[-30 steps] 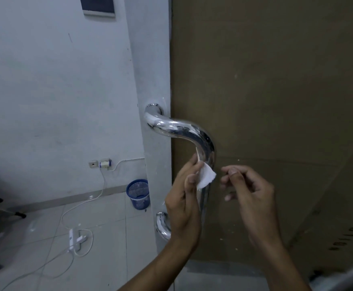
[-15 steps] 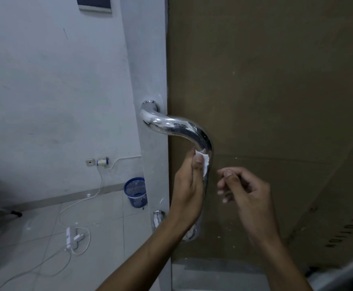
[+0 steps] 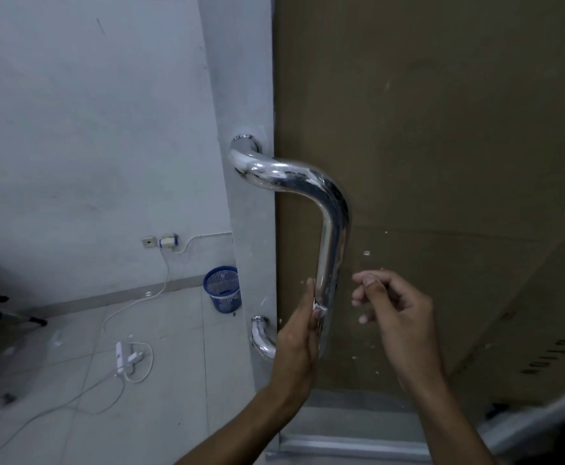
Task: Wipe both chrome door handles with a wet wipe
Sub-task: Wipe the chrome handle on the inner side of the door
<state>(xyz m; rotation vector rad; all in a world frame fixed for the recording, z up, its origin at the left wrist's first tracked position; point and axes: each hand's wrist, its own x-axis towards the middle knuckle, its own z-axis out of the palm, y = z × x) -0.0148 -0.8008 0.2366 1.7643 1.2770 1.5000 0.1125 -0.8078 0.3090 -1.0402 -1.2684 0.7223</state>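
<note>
Far out at my nine o'clock a blue basket (image 3: 223,290) sits on the floor by the wall, and a white cable (image 3: 130,359) trails over the tiles; neither matters to the stroke.

Moving rightward, the chrome handle (image 3: 332,243) is the thing that counts. Its upper arm leaves the door frame (image 3: 240,95) and bends down into a long straight bar, so its long axis runs twelve to six. The lower foot curls back to the frame at about seven o'clock from the bar's middle.

My left hand (image 3: 299,340) lies flat along the bar's left flank, fingers (image 3: 309,297) straight and pointing to twelve, pressing the wet wipe (image 3: 319,307) against the chrome. Only a small white scrap of it peeks out between my fingers and the metal, low on the straight run.

So, as I judge it, the unwiped length lies straight up from this hand toward twelve, and the short lower curve lies toward six; the stroke should follow the bar's own line, not cross it.

My right hand (image 3: 398,313) hangs just beside the bar at three o'clock, apart from it, fingers loosely curled with thumb near fingertip; I cannot tell whether it pinches anything. The left is nearer and does the work. I see no second handle here.
</note>
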